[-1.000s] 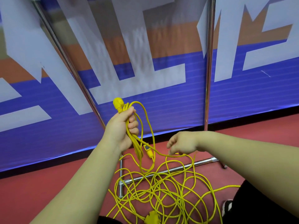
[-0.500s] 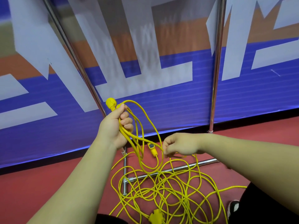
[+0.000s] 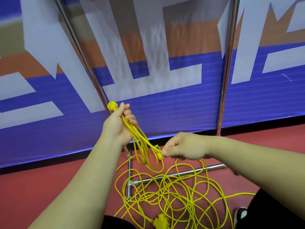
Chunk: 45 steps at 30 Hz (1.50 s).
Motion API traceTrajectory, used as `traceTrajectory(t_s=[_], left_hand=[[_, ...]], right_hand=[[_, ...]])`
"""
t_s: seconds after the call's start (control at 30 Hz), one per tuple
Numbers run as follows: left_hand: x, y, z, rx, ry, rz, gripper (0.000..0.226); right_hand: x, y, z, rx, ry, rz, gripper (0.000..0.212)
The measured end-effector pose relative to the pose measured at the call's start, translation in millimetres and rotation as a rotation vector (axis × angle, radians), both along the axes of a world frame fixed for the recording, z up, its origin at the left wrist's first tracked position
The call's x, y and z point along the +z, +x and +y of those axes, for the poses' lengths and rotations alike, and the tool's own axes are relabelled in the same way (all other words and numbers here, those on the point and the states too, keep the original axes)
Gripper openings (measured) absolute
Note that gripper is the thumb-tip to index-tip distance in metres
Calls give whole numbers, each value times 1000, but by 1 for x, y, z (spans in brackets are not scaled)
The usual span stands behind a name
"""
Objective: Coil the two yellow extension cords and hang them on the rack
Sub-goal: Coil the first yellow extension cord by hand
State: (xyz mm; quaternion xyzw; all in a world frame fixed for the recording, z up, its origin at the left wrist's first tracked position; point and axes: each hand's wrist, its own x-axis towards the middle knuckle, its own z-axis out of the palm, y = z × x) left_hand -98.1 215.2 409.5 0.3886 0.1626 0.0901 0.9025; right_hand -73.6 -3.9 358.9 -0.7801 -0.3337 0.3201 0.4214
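My left hand is closed around several loops of a yellow extension cord, raised in front of the banner, with the cord's yellow plug sticking out above the thumb. The loops hang below the fist. My right hand pinches the same cord just right of the loops, beside a small yellow tag on it. Below both hands a loose tangle of yellow cord lies on the red floor, with a yellow socket block at the bottom edge. The rack's chrome base bars lie under the tangle.
Two chrome rack uprights rise behind my hands, the left upright leaning, the right upright nearly vertical. A blue, orange and white banner stands close behind them. My dark trouser leg and shoe are at the lower right.
My right hand has moved left and closed on the cord by the hanging loops. The wide loops at my left hand have drawn tighter and hang straighter.
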Motion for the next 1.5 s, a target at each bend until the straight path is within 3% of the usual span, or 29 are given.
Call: traceTrajectory(t_s=[0.2,0.53,0.67,0.8,0.9,1.13,1.5], left_hand=[[0,1,6,-5,-12,-20,20],[7,-3,2,-310,82,-60,19],[8,-7,-7,-313,349,35,20],[-12,-9,-21,-316,713,196,16],[-28,-10,-35,-421,842,288,16],[-40,-8,-60,-521,726,356,13],[-42,-8,-72,-609,734,302,13]], right_hand=[[-11,-5,-11,129,-190,84,17],[-11,3,-26,89,-310,-114,14],[-9,11,-32,7,-243,-72,6],[2,20,-40,-71,-109,-60,15],[8,25,-43,-165,4,-90,7],[7,35,-45,-356,170,-175,6],[16,33,-46,-399,248,-185,9]])
